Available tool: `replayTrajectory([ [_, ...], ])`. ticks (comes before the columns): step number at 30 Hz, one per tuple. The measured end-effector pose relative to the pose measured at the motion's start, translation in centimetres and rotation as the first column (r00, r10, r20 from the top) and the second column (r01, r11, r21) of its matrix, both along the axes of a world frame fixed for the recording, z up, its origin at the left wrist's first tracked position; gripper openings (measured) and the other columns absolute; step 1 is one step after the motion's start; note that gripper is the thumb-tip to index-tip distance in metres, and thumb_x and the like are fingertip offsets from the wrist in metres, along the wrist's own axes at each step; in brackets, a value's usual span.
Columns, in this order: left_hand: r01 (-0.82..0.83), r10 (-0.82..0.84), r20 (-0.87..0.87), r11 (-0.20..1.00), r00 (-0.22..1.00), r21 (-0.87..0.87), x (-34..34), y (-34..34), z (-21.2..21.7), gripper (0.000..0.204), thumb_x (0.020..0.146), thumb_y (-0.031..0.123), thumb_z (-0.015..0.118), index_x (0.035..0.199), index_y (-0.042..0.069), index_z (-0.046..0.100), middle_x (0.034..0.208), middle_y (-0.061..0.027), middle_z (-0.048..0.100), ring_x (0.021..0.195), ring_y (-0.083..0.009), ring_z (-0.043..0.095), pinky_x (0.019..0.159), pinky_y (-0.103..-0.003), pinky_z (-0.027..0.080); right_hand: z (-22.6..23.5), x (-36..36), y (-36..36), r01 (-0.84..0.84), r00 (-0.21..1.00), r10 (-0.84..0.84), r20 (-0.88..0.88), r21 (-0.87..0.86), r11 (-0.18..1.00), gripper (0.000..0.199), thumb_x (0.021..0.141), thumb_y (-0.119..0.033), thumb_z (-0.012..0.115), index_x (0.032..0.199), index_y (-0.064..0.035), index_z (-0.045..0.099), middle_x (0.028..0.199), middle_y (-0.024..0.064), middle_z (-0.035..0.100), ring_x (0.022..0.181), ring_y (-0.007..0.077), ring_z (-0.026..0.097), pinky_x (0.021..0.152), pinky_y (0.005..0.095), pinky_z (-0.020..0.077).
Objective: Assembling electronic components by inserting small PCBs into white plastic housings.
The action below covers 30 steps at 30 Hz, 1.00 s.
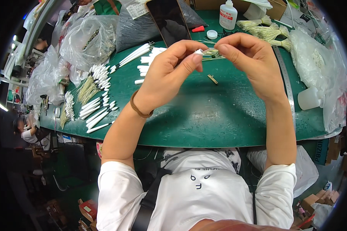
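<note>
My left hand (pixel 167 73) is raised over the far middle of the green table, thumb and forefinger pinching a small white piece (pixel 199 51). Level with it on the right, my right hand (pixel 252 63) is closed in a pinch. Whatever lies between its fingertips is too small to make out. Thin pale wires (pixel 216 54) show behind the gap between both hands. Below them, a small brass-coloured metal piece (pixel 213 79) lies on the tabletop. White tubes (pixel 143 69) are stacked just behind my left wrist, partly hidden by it.
Bundled pale wires (pixel 268 30), a white bottle (pixel 228 15) and a phone (pixel 169 23) stand or lie at the back. White-tipped wires (pixel 88 90) and white sticks (pixel 98 117) cover the left. A metal ruler (pixel 287 82), a plastic container (pixel 310 98) and plastic bags (pixel 316 65) are right.
</note>
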<state>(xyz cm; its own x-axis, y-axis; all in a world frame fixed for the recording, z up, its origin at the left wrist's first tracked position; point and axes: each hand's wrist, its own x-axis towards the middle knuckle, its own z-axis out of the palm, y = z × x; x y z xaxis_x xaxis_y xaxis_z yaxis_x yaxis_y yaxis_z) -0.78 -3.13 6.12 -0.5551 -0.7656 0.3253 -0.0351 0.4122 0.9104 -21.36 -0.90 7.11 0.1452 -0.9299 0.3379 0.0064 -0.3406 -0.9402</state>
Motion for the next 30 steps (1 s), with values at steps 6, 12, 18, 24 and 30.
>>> replayTrajectory([
  [6,-0.014,0.015,-0.04,0.999,0.999,0.039,0.4,0.1,0.2,0.027,0.096,0.024,0.053,0.115,0.004,0.056,0.082,0.0019,0.059,0.074,-0.0023,0.048,0.063,-0.017,0.036,-0.4,0.0,-0.4,0.031,0.999,-0.033,0.031,0.076,0.997,0.018,0.084,-0.016,0.069,0.093,-0.0001,0.067,0.074,-0.0028,0.06,0.065,0.0024,0.049,0.056,0.018,0.0368],
  [12,0.045,-0.045,-0.007,0.992,0.999,0.116,0.3,0.1,0.1,0.029,0.095,0.023,0.055,0.116,0.003,0.056,0.082,0.0023,0.059,0.074,-0.003,0.049,0.064,-0.017,0.037,-0.4,0.8,0.0,0.055,0.998,-0.055,-0.015,0.011,0.998,0.017,0.083,-0.015,0.07,0.09,0.0003,0.068,0.074,-0.0022,0.062,0.066,0.0021,0.051,0.057,0.0172,0.0377],
  [18,0.052,-0.056,0.036,0.993,0.998,0.102,0.4,0.0,0.1,0.028,0.094,0.023,0.055,0.113,0.002,0.058,0.082,0.0017,0.059,0.072,-0.0035,0.045,0.063,-0.018,0.036,-0.3,1.1,0.2,0.047,0.999,-0.047,-0.027,0.014,0.999,0.015,0.084,-0.014,0.07,0.088,0.0006,0.068,0.076,-0.001,0.064,0.069,0.0026,0.054,0.06,0.0171,0.04],
  [24,0.05,-0.052,0.018,0.994,0.998,0.099,0.4,0.1,-0.1,0.028,0.095,0.022,0.055,0.113,0.002,0.058,0.081,0.0017,0.058,0.071,-0.0034,0.044,0.062,-0.018,0.034,-0.1,1.1,0.5,0.063,0.995,-0.063,-0.073,-0.003,0.998,0.013,0.084,-0.011,0.069,0.088,0.0012,0.068,0.076,-0.0002,0.064,0.069,0.0032,0.055,0.061,0.0174,0.042],
  [30,0.061,-0.063,0.011,0.989,0.998,0.133,0.3,0.1,0.0,0.029,0.097,0.024,0.05,0.116,0.003,0.057,0.079,0.0019,0.057,0.067,-0.0023,0.042,0.059,-0.017,0.032,0.0,1.1,0.5,0.074,0.99,-0.08,-0.118,-0.053,0.996,0.011,0.084,-0.009,0.067,0.088,0.0017,0.068,0.076,0.0005,0.064,0.069,0.0036,0.055,0.062,0.0177,0.0435],
])
